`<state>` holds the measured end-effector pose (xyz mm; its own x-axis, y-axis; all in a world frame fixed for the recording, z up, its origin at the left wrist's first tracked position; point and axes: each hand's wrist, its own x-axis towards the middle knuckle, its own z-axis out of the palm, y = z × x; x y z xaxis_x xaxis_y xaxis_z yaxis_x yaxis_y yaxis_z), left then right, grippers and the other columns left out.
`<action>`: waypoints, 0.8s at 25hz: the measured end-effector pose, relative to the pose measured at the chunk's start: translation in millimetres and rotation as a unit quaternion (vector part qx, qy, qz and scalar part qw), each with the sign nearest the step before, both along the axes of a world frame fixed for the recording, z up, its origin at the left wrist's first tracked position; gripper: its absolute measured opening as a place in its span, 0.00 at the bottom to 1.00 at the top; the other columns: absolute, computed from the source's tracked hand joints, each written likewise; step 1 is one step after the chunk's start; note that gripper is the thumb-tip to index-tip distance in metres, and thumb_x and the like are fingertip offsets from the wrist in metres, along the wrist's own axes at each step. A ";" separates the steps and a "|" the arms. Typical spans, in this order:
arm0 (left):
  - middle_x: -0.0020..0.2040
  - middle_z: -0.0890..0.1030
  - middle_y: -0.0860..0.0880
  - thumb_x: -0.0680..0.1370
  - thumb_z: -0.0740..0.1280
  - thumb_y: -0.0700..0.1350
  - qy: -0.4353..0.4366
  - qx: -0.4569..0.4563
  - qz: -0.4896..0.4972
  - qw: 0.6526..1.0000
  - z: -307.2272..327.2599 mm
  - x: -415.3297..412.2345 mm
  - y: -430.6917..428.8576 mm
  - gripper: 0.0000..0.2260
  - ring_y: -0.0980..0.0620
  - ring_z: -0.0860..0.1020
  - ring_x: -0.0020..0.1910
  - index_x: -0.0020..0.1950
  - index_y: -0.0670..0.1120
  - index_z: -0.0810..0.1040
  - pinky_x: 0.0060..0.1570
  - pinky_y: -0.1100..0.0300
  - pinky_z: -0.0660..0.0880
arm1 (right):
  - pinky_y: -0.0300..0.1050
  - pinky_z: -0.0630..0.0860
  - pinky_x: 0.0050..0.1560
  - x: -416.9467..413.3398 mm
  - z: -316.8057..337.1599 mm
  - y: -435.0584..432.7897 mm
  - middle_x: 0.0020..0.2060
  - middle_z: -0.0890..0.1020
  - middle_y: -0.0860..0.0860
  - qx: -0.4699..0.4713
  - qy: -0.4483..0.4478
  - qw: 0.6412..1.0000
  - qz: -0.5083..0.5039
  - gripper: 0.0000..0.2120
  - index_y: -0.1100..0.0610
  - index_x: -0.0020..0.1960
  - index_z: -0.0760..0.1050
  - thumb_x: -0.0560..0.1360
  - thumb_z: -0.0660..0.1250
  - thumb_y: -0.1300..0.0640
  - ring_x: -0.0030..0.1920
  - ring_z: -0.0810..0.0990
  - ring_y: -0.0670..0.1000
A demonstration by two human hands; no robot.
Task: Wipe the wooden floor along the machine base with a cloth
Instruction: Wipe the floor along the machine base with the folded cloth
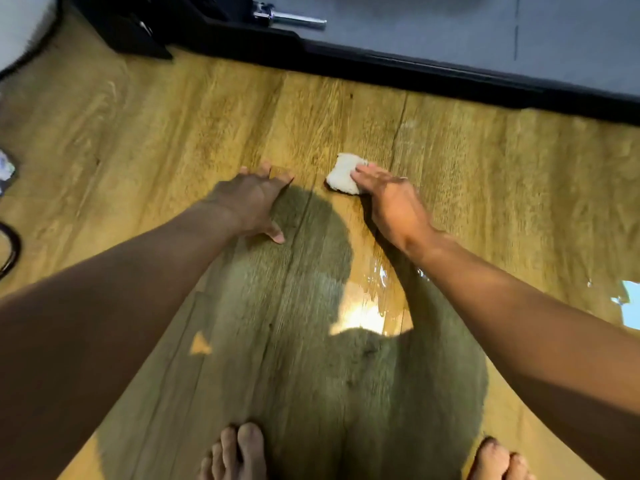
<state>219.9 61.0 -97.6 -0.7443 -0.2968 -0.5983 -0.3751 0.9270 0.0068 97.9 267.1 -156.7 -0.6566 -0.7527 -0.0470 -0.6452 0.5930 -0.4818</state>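
Slip risk first: the bare feet (235,452) sit close to a glossy wet patch (363,306) on the yellow-brown wooden plank floor (138,133), so a weight shift could skid. Left hand (252,202) is splayed flat on the floor, bracing, holding nothing. Right hand (391,202), at its 3 o'clock, presses straightish fingers onto the small white crumpled cloth (341,176). The long black machine base (381,69) is at 12 o'clock, well apart, so that edge strip could get missed.

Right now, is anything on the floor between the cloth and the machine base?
Nothing visible. Only bare wooden floor lies between the cloth, pressed under the right hand, and the black machine base.
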 end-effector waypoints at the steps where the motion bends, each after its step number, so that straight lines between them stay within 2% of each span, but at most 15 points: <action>1: 0.80 0.46 0.48 0.66 0.77 0.60 -0.002 -0.002 -0.003 1.000 0.8 -0.2 -0.6 0.51 0.39 0.49 0.77 0.79 0.57 0.47 0.67 0.40 0.63 | 0.54 0.60 0.73 13.6 -2.0 0.8 0.72 0.66 0.52 0.000 -0.022 1.000 -0.021 0.31 0.55 0.71 0.67 0.72 0.58 0.75 0.73 0.62 0.51; 2: 0.80 0.44 0.48 0.65 0.77 0.60 -0.006 -0.003 -0.002 1.000 1.4 0.7 -1.4 0.52 0.39 0.49 0.77 0.79 0.57 0.46 0.67 0.39 0.63 | 0.52 0.59 0.73 37.5 -3.3 11.2 0.72 0.66 0.52 0.002 -0.028 1.000 -0.007 0.29 0.55 0.72 0.66 0.74 0.57 0.73 0.73 0.61 0.52; 5: 0.79 0.41 0.47 0.63 0.77 0.63 -0.017 -0.007 0.007 1.000 -0.8 2.2 -7.2 0.56 0.38 0.48 0.77 0.79 0.57 0.42 0.67 0.38 0.63 | 0.52 0.70 0.66 129.8 -1.5 66.5 0.70 0.70 0.53 -0.033 0.038 0.990 0.132 0.29 0.56 0.72 0.63 0.72 0.50 0.69 0.71 0.66 0.53; 7: 0.79 0.39 0.46 0.62 0.77 0.64 -0.023 -0.008 0.010 1.000 -0.5 0.0 -9.0 0.58 0.38 0.47 0.77 0.79 0.57 0.40 0.67 0.38 0.62 | 0.53 0.69 0.65 132.3 -5.8 84.7 0.69 0.70 0.52 -0.045 0.060 0.968 0.239 0.31 0.53 0.72 0.60 0.71 0.52 0.69 0.70 0.66 0.51; 8: 0.79 0.39 0.45 0.62 0.77 0.64 -0.025 -0.010 0.011 1.000 0.1 -1.4 -8.9 0.59 0.38 0.47 0.77 0.78 0.56 0.39 0.67 0.38 0.62 | 0.52 0.67 0.67 114.3 -3.9 79.2 0.69 0.69 0.51 -0.032 0.069 0.963 0.258 0.31 0.51 0.73 0.60 0.71 0.54 0.68 0.70 0.64 0.50; 9: 0.79 0.38 0.45 0.61 0.77 0.64 -0.027 -0.014 0.011 0.999 1.1 -2.7 -8.2 0.60 0.37 0.47 0.77 0.78 0.56 0.39 0.67 0.38 0.62 | 0.52 0.65 0.68 92.2 1.2 66.1 0.70 0.68 0.50 -0.009 0.058 0.971 0.233 0.29 0.47 0.73 0.60 0.74 0.55 0.65 0.70 0.61 0.48; 11: 0.79 0.37 0.44 0.61 0.76 0.66 -0.035 -0.024 0.005 0.999 0.0 -4.9 -9.7 0.60 0.37 0.45 0.77 0.78 0.56 0.38 0.67 0.38 0.63 | 0.49 0.56 0.73 42.7 4.0 35.4 0.73 0.64 0.48 0.016 0.029 0.992 0.118 0.24 0.45 0.73 0.61 0.79 0.52 0.61 0.71 0.56 0.45; 13: 0.78 0.36 0.45 0.61 0.76 0.66 -0.047 -0.014 0.005 0.999 -2.5 -4.6 -16.3 0.60 0.38 0.44 0.77 0.78 0.57 0.36 0.68 0.38 0.62 | 0.44 0.51 0.73 27.5 6.0 14.5 0.73 0.63 0.51 0.028 0.022 0.999 0.013 0.31 0.52 0.73 0.62 0.74 0.57 0.72 0.73 0.59 0.48; 14: 0.78 0.36 0.46 0.62 0.76 0.65 -0.048 -0.001 0.006 0.999 -3.6 -4.5 -21.2 0.59 0.39 0.43 0.77 0.77 0.58 0.36 0.69 0.38 0.62 | 0.45 0.54 0.72 35.1 3.3 14.4 0.72 0.66 0.53 0.018 0.041 0.999 0.013 0.34 0.55 0.73 0.64 0.70 0.59 0.76 0.72 0.62 0.51; 16: 0.79 0.36 0.47 0.63 0.77 0.63 -0.039 0.003 -0.001 0.999 -6.9 -6.7 -30.8 0.58 0.38 0.44 0.77 0.77 0.60 0.38 0.69 0.38 0.62 | 0.51 0.59 0.71 80.6 -3.1 33.2 0.69 0.70 0.53 -0.006 0.084 0.993 0.077 0.35 0.57 0.71 0.67 0.66 0.61 0.76 0.70 0.67 0.52; 18: 0.79 0.38 0.47 0.61 0.77 0.65 -0.032 -0.025 -0.019 0.999 -9.4 -7.1 -34.3 0.58 0.37 0.48 0.77 0.78 0.60 0.39 0.68 0.39 0.63 | 0.52 0.62 0.69 112.7 -0.8 55.4 0.68 0.72 0.51 -0.019 0.101 0.971 0.216 0.30 0.56 0.70 0.68 0.68 0.59 0.70 0.69 0.69 0.50; 20: 0.79 0.40 0.47 0.59 0.76 0.67 -0.018 -0.033 -0.021 0.999 -13.2 -8.6 -38.1 0.60 0.37 0.50 0.77 0.78 0.59 0.39 0.69 0.40 0.62 | 0.51 0.67 0.67 77.1 3.6 45.3 0.67 0.73 0.51 -0.024 0.120 0.945 0.303 0.26 0.54 0.70 0.69 0.73 0.58 0.65 0.65 0.73 0.49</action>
<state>211.4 22.9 -110.8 -0.7350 -0.3048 -0.6057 -0.3339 0.9401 -0.0679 174.9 312.4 -153.1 -0.0915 -0.9916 0.0918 -0.9535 0.0607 -0.2953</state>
